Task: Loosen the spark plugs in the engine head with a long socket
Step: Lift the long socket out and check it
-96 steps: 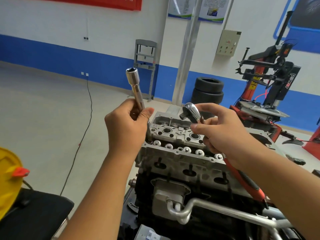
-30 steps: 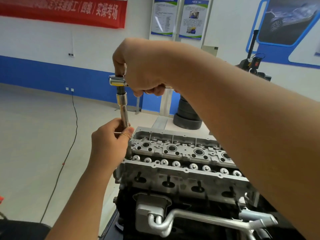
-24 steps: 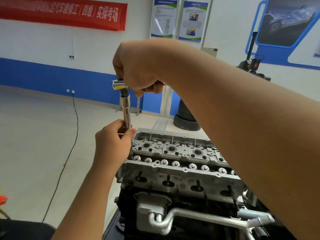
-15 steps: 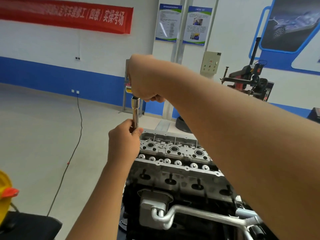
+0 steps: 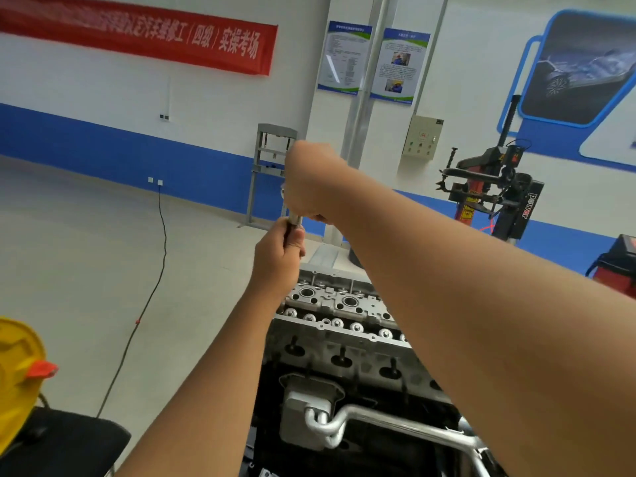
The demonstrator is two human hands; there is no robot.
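Right now my left hand [image 5: 280,256] grips the long socket [image 5: 295,223] upright over the engine head's [image 5: 339,306] left end, my right hand [image 5: 311,182] clenched atop it, so leaning sideways could cock it off the plug.

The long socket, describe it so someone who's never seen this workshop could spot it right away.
Find the grey engine head at centre. Above its left end two hands meet, the left hand under the right hand. The long socket is the short stretch of shiny metal shaft showing between them, the only upright bar there.
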